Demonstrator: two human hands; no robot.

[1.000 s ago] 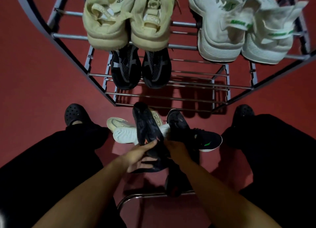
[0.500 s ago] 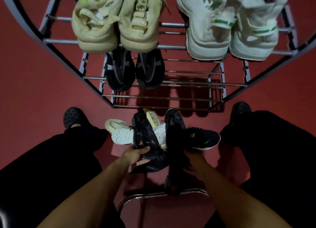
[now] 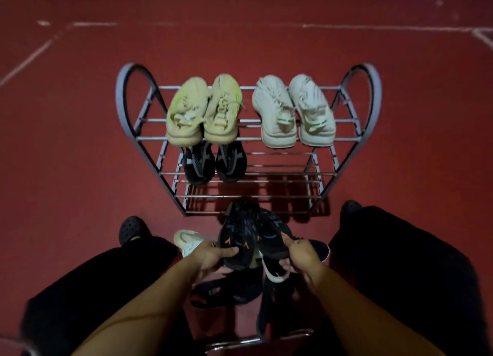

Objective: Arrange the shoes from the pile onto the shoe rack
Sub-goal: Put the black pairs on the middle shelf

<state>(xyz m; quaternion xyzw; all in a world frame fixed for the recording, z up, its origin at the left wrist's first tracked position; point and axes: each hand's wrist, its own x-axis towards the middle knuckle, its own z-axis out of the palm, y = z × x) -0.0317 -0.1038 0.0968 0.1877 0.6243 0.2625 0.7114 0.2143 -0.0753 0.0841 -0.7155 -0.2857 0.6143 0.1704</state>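
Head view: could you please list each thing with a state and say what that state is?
Left hand: grips left dark shoe.
Right hand: grips right dark shoe.
Beige pair: on top shelf.
White pair: on top shelf.
Black pair: on lower shelf.
Shoe rack: upright, partly filled.

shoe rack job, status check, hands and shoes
Left hand grips one dark orange-marked shoe, right hand its mate. Both off the pile. Shoe rack middle shelf free on the right.
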